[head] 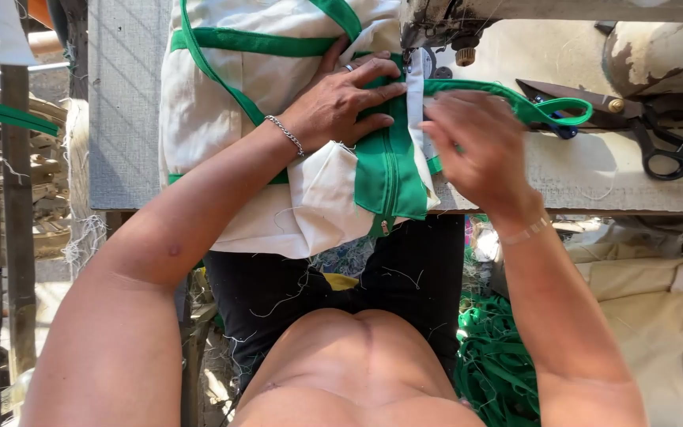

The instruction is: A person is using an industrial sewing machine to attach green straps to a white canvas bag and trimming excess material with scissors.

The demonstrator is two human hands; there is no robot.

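Note:
A white cloth bag (pixel 223 103) with green trim lies on the sewing table (pixel 594 170) and hangs over its front edge. My left hand (pixel 341 99) presses flat on the green fabric panel (pixel 389 170), fingers spread, with a ring and a chain bracelet on it. My right hand (pixel 476 146) pinches the fabric and a white strip just right of the needle area of the sewing machine (pixel 444 28). A green strap (pixel 539 107) runs from under my right hand toward the right.
Large black-handled scissors (pixel 642 122) lie on the table at the right. A heap of green straps (pixel 496 360) sits on the floor by my right leg. White fabric pieces (pixel 673 308) are stacked at lower right. Wooden posts (pixel 13 237) stand at left.

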